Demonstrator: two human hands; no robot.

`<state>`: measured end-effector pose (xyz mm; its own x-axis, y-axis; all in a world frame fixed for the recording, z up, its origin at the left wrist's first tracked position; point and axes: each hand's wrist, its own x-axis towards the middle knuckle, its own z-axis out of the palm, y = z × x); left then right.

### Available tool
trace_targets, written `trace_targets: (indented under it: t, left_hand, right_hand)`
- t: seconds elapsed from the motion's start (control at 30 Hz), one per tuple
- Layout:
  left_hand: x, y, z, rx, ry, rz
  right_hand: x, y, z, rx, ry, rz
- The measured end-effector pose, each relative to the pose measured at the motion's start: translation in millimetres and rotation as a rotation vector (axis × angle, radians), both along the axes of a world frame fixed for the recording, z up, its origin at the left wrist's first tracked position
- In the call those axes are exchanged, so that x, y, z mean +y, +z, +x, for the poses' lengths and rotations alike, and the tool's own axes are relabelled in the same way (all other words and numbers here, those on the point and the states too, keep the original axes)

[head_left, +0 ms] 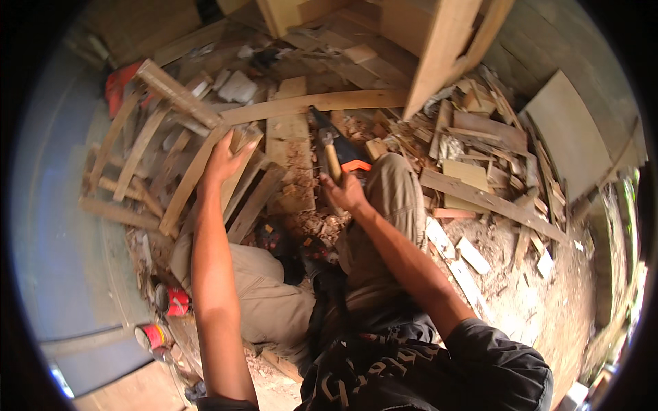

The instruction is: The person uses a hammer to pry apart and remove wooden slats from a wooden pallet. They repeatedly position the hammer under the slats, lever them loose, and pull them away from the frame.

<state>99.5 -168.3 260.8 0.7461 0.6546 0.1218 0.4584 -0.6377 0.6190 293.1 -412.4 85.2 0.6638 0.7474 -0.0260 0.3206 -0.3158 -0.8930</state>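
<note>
My left hand (227,163) grips the end of a wooden board (241,139), at the corner where it meets a slatted wooden frame (185,175). The thumb and fingers lie on either side of the board's end. In my right hand (347,192) is a hammer (332,159), held by its wooden handle with the head pointing away from me. It hangs between my knees, apart from the frame. Just beyond it lies a handsaw (351,152) with a dark blade and an orange handle. A long batten (315,103) runs rightward from the frame's corner.
Scrap wood (473,151) is heaped on the right, with a long plank (493,202) across it. Two red tins (175,301) stand at the lower left. An upright panel (442,55) rises at the back. Wood chips and offcuts cover the ground around my legs.
</note>
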Motion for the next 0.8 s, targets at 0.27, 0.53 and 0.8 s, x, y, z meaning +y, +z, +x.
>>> trace_targets:
  t: [0.27,0.53,0.8]
  left_hand:
    - [8.5,-101.5,31.8,0.182,0.183,-0.059]
    - [5.9,-186.1,2.6,0.318,0.325,-0.010]
    - [9.4,-201.9,16.5,0.366,0.387,-0.083]
  right_hand:
    - [-16.4,23.5,-10.1,0.315,0.052,-0.032]
    - [2.2,5.0,-7.8,0.272,0.065,-0.072]
    - [6.9,-1.2,-8.6,0.366,0.078,-0.125]
